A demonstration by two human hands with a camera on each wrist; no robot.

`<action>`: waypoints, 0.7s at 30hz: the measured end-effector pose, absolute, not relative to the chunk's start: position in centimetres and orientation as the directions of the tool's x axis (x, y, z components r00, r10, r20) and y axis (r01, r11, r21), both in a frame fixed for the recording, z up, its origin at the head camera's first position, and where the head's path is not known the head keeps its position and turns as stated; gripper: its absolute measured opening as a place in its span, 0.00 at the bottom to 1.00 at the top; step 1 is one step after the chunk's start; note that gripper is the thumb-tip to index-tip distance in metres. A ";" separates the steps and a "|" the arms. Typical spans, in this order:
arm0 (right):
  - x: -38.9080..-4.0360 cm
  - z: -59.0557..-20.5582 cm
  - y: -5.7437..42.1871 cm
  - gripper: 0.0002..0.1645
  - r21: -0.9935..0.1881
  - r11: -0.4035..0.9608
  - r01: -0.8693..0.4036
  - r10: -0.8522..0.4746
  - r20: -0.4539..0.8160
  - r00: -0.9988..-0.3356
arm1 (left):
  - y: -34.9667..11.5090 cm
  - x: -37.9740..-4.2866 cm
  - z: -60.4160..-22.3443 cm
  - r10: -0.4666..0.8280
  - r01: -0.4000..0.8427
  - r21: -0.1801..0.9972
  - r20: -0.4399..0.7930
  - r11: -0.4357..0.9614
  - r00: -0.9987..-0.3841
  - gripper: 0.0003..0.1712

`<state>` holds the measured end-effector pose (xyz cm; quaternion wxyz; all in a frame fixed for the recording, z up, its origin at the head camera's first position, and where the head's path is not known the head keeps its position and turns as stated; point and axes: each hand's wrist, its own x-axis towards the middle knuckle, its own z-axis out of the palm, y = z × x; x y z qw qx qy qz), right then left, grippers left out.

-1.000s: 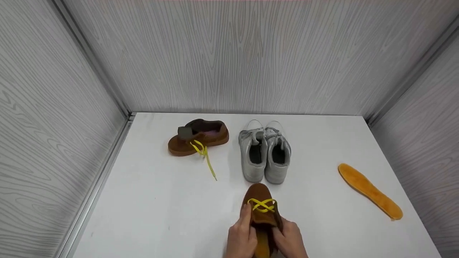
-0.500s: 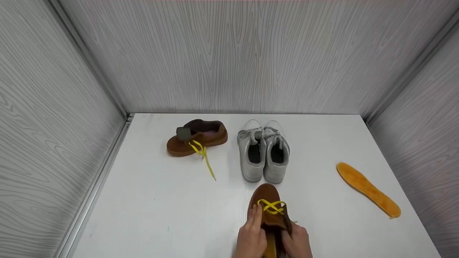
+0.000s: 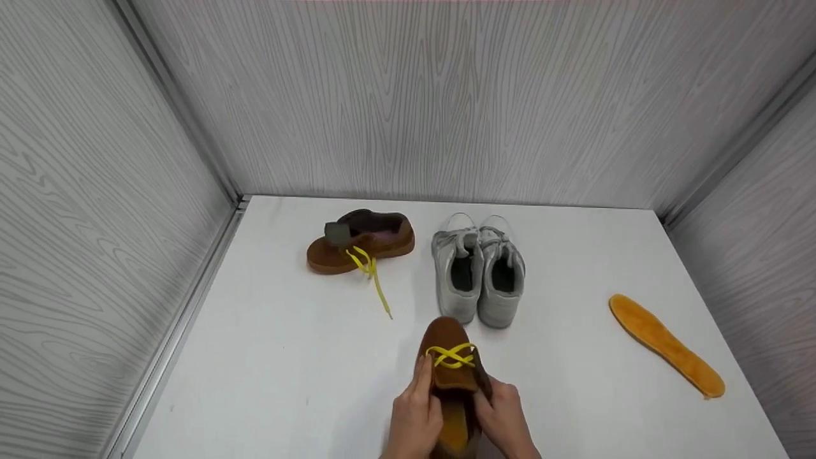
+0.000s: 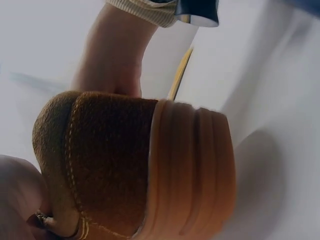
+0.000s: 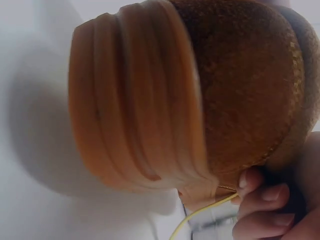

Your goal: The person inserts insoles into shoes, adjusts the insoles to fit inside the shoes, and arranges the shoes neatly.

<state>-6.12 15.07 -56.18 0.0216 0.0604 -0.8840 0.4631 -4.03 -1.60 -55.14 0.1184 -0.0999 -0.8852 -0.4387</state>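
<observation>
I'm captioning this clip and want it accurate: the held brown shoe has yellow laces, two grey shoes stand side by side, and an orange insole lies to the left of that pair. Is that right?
Not quite: the orange insole lies to the right of the grey shoes, as the head view shows. The rest stands: the held brown shoe has yellow laces, and the grey shoes stand side by side.

Grey sneakers [image 3: 486, 274] sit tog., toes twd. grained bk. wall [image 3: 414, 102].

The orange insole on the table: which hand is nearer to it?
The right hand: it holds the brown shoe on the side facing the orange insole, which lies to the hand's right. The left hand holds the shoe's opposite side, farther away.
</observation>
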 end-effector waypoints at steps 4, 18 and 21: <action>-7.7 -56.1 13.4 0.11 -0.819 0.544 -0.182 -0.116 0.142 -0.983 | -3.3 -5.2 -55.0 0.038 0.241 0.767 0.272 0.594 -0.961 0.35; -14.7 -58.1 8.0 0.07 -0.744 0.584 -0.325 -0.061 0.359 -0.931 | -7.8 -13.1 -56.3 -0.025 0.275 0.798 0.340 0.536 -0.940 0.33; -16.0 -58.3 7.4 0.06 -0.725 0.600 -0.338 -0.024 0.407 -0.913 | -8.0 -14.8 -56.3 -0.021 0.256 0.815 0.312 0.519 -0.950 0.32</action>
